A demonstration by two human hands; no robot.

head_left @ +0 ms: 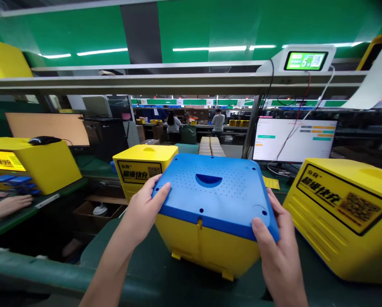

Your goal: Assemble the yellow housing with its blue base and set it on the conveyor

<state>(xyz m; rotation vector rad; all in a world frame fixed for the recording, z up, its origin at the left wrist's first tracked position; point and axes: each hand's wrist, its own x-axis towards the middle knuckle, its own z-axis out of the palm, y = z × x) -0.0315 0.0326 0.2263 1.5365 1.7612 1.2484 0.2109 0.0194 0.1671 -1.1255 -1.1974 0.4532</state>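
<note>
- While the left hand [142, 209] and the right hand [278, 251] hold it between them, a yellow plastic housing [206, 243] stands tilted, its blue perforated base panel [210, 187] turned up toward the head camera;
- both hands grip the panel's side edges, the left fingers [160, 189] curled over the top face, the right thumb [258, 228] against the near edge;
- the housing is above a dark green workbench [126, 251]; whether its lower end touches cannot be told;
- a second yellow housing [341, 213] stands just beside the right hand, a third [142, 166] just behind the left;
- the panel's far corners point toward both; well left, a co-worker's hand [8, 206] rests on a separate bench.
</note>
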